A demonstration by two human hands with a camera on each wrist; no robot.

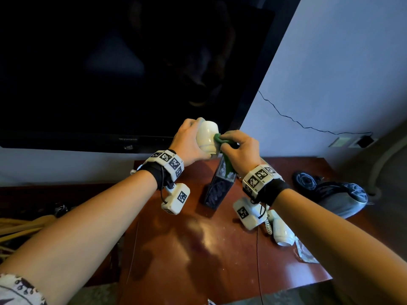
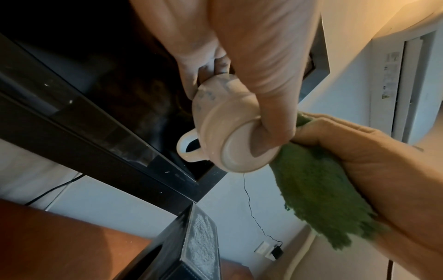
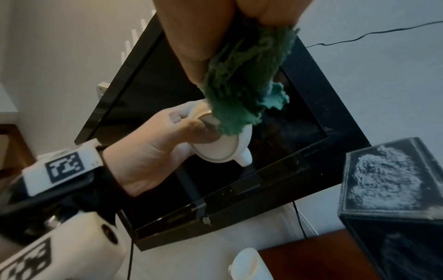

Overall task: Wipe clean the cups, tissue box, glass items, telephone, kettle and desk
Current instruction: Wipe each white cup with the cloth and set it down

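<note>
Both hands work above the desk (image 1: 220,249): my left hand (image 1: 189,144) grips a white cup (image 1: 207,136); my right hand (image 1: 242,148) clutches a green cloth (image 1: 222,139) pressed against it.

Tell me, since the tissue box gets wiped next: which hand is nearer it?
Right. The right hand hovers just above the tissue box; the left hand is farther left.

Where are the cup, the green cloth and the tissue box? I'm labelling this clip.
cup (image 1: 206,135), head view, on its white side wall.
green cloth (image 2: 314,197), left wrist view, on the hanging part.
tissue box (image 3: 388,181), right wrist view, on its dusty top face.
</note>
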